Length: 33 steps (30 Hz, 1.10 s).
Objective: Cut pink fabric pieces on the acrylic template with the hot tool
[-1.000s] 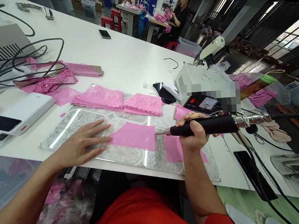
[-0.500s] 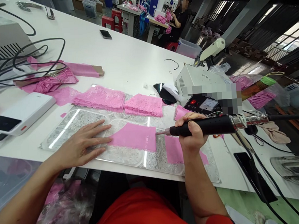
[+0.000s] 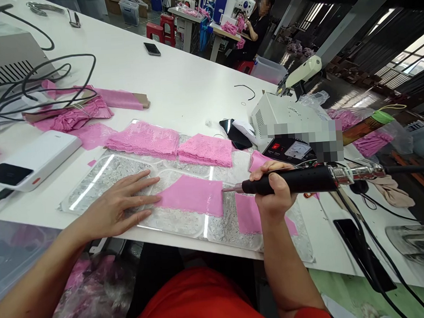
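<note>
My left hand (image 3: 119, 208) lies flat with fingers spread on a clear glass plate (image 3: 100, 179), fingertips touching the left edge of a pink fabric piece (image 3: 193, 195). My right hand (image 3: 274, 193) is wrapped round the black handle of a cutting tool (image 3: 297, 180), held level. The tool's metal tip (image 3: 229, 189) meets the right edge of that fabric piece. A second pink piece (image 3: 248, 213) lies on the plate under my right wrist.
Two stacks of pink lace (image 3: 145, 139) (image 3: 206, 149) sit behind the plate. A white control box (image 3: 285, 125) stands at right, a white device (image 3: 34, 159) at left, with cables (image 3: 29, 89) behind. A phone (image 3: 152, 49) lies far back. A person sews at a distant machine (image 3: 256, 20).
Hardly anything has moved. Both hands hold the same pose, with only a slight shift of the view.
</note>
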{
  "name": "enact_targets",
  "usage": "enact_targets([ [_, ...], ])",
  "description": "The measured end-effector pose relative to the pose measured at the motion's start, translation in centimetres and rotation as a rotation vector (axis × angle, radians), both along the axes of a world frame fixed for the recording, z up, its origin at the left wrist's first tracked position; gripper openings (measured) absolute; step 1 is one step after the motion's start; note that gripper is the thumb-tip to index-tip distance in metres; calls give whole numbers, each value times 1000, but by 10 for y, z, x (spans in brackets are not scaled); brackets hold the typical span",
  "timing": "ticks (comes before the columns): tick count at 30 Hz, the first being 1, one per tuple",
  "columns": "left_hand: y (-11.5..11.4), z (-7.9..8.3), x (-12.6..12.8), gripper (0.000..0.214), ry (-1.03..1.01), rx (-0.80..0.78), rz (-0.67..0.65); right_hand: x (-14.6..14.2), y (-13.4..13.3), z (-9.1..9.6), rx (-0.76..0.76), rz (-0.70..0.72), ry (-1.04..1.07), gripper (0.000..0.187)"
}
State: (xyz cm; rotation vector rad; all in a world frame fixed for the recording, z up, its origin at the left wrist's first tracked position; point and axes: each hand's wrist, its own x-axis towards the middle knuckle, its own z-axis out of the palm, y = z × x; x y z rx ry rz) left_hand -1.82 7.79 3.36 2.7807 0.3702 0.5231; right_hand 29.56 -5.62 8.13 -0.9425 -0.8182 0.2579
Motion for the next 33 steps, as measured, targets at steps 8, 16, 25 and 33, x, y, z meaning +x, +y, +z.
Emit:
enact_targets([
  [8, -1, 0, -1, 35, 20, 3, 1, -2, 0, 1, 7, -10, -8, 3],
  [16, -2, -1, -1, 33, -19, 4, -23, -4, 3, 4, -4, -44, 1, 5],
  [25, -2, -4, -2, 33, -41, 29, -24, -8, 6, 6, 19, -72, 23, 6],
  [33, 0, -5, -2, 36, -45, 41, -23, -22, 23, 8, 18, -69, 11, 7],
])
